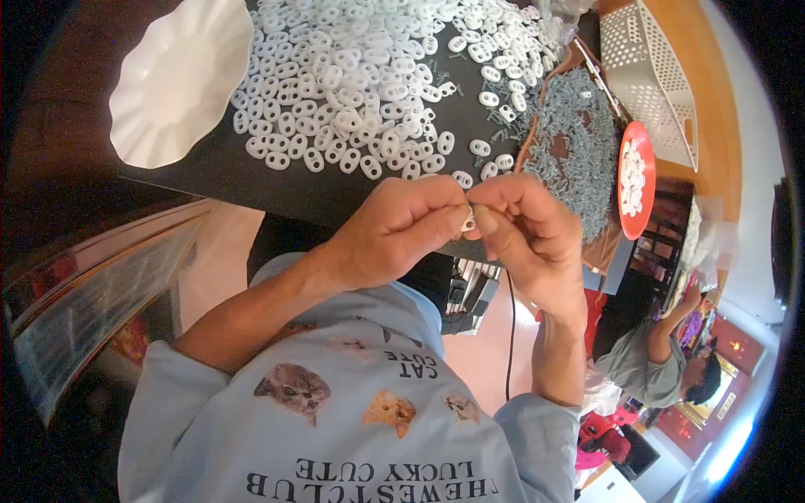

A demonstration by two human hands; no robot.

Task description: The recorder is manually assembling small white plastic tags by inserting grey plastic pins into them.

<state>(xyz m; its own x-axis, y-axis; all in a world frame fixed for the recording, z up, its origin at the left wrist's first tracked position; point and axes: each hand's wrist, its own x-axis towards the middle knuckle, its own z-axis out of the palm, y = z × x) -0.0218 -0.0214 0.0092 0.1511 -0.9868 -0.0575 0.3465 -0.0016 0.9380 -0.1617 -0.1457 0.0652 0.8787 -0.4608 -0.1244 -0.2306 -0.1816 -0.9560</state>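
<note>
My left hand (402, 226) and my right hand (528, 230) meet at the near edge of a dark table (285, 189). Between their fingertips they pinch one small white plastic piece (467, 221) with two holes. My right hand's thumb and forefinger press at the piece; whether they also hold a screw is too small to tell. Just beyond my hands lies a big pile of the same white pieces (360, 84), spread over the table. To the right of it sits a heap of small grey screws (574, 142).
A white scalloped dish (180, 80) stands at the table's left. A red plate (636, 180) holding several white pieces sits at the right, with a white perforated basket (650, 71) beyond it. Another person (662, 360) sits at lower right.
</note>
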